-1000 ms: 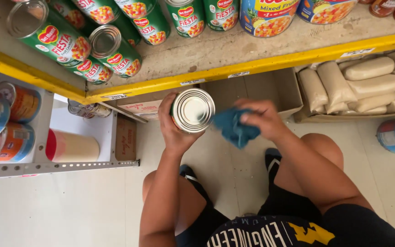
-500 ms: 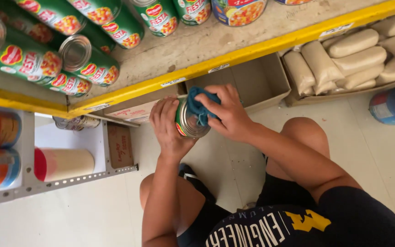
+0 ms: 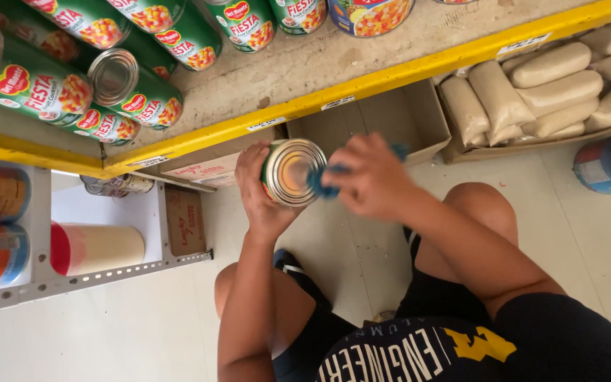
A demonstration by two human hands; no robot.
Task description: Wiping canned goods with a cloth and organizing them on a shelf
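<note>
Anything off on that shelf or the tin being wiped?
Nothing damaged or spilled. The left hand holds a round silver-topped tin can; the right hand presses a blue cloth to it. The dusty grey shelf board looks grimy, and green-labelled cans lie on their sides.

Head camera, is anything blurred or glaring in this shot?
Head view: the right hand and its blue cloth are smeared by motion blur; the left hand and the can it holds look sharper, the can's metal end catching a bright sheen. The shelf cans and the yellow shelf edge are in focus, evenly lit.
</note>
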